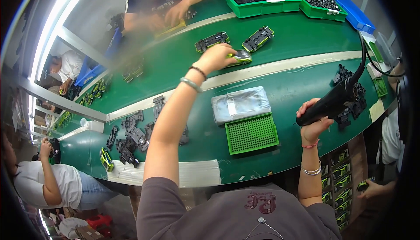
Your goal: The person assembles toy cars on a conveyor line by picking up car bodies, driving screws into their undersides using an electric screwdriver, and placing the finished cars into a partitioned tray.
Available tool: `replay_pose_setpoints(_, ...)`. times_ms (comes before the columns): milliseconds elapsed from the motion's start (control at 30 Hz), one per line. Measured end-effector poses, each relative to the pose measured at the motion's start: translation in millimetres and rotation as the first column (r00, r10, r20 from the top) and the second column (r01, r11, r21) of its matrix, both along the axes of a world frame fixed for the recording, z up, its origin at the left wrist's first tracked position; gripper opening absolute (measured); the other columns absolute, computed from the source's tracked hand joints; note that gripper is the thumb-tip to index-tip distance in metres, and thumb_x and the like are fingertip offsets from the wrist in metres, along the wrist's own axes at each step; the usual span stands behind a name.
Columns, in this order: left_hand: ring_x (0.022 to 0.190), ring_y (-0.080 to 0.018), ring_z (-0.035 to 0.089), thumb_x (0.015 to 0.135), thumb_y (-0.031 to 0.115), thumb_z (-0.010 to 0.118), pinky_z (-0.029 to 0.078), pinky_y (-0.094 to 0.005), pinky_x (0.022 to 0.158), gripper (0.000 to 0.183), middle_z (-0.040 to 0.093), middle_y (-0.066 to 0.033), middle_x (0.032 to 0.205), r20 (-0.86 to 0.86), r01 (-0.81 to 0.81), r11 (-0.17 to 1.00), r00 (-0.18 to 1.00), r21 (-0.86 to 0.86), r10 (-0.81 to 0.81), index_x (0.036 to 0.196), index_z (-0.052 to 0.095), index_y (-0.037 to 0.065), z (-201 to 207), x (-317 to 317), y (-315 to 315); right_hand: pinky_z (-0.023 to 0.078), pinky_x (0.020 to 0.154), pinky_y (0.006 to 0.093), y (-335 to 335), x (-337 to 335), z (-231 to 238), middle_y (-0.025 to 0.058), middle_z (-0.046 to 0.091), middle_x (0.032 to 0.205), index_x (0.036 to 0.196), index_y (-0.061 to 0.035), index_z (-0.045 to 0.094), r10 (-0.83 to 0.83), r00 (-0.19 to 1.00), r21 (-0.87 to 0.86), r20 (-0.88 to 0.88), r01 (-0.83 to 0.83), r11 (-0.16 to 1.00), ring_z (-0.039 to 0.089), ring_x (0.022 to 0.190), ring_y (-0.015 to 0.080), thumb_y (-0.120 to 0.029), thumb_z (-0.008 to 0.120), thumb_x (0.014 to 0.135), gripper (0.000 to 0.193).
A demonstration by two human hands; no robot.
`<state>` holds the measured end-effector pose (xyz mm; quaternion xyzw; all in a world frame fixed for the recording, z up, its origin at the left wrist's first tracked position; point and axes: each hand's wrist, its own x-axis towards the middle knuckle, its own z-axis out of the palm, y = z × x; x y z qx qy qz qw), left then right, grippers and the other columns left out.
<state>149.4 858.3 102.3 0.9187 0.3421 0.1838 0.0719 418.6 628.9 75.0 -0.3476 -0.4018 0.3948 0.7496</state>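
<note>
My left hand reaches across to the far belt, its fingers closed on the end of a yellow-green toy car standing on its wheels. Just beyond it, two more toy cars lie with black undersides up: one toy car on the left, another toy car on the right. My right hand is wrapped round a black electric screwdriver, held above the near table with its cord running up. The screwdriver's tip points left; whether a screw is on it is too small to tell.
A green perforated tray and a plastic-wrapped block lie between my arms. Black chassis parts spread left; more black parts lie right. Green bins stand at the back. A co-worker works opposite.
</note>
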Motion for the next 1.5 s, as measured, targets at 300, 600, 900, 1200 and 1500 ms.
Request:
replay_pose_setpoints(300,0.085,-0.0340,0.058,0.068,0.012,0.067,0.048,-0.0432,0.071,0.033,0.060,-0.0139,0.085,-0.448,-0.305,0.950,0.841,0.074,0.304,0.098,0.054,0.009,11,-111,-38,0.044,0.053,0.0286,8,-3,-12,0.0092,0.051,0.069,0.089,0.0010,0.048,-0.039,0.997,-0.003,0.063,0.039,0.999,0.051,0.057,0.0169,-0.087,0.032,0.062,0.094)
replay_pose_setpoints(600,0.070,-0.0238,0.062,0.071,0.018,0.071,0.050,-0.0317,0.064,0.033,0.062,-0.0102,0.077,0.124,-0.969,0.214,0.198,-0.127,0.972,0.094,0.055,0.002,142,-285,-404,0.044,0.069,0.0372,19,24,-4,0.0149,0.050,0.077,0.088,0.0078,0.049,-0.005,0.959,-0.067,0.284,0.025,0.997,0.048,0.070,0.0251,-0.092,0.031,0.054,0.107)
replay_pose_setpoints(900,0.075,-0.0116,0.056,0.074,0.013,0.072,0.045,-0.0240,0.066,0.034,0.060,-0.0041,0.084,0.215,-0.721,-0.609,-0.686,-0.330,0.695,0.099,0.051,0.004,-94,-301,-785,0.045,0.065,0.0356,67,30,-38,0.0133,0.050,0.071,0.083,0.0053,0.048,0.081,0.924,0.064,0.375,-0.113,0.992,0.049,0.063,0.0239,-0.089,0.024,0.062,0.099)
replay_pose_setpoints(1200,0.094,-0.0351,0.055,0.079,0.023,0.066,0.043,-0.0413,0.081,0.040,0.057,-0.0186,0.101,0.236,-0.233,-0.968,-0.950,-0.094,0.205,0.106,0.044,0.004,-193,-267,-920,0.044,0.065,0.0345,103,-31,-71,0.0120,0.050,0.072,0.084,0.0043,0.048,0.244,0.886,-0.048,0.395,-0.245,0.968,0.048,0.064,0.0226,-0.088,0.027,0.061,0.098)
replay_pose_setpoints(1500,0.091,-0.0396,0.055,0.071,0.017,0.071,0.043,-0.0456,0.080,0.040,0.056,-0.0225,0.096,0.146,-0.178,-0.984,-0.974,-0.011,0.175,0.101,0.047,0.005,-231,-326,-928,0.044,0.065,0.0334,96,-84,-103,0.0107,0.050,0.074,0.086,0.0032,0.049,0.281,0.860,-0.166,0.425,-0.232,0.959,0.048,0.066,0.0213,-0.088,0.030,0.061,0.097)
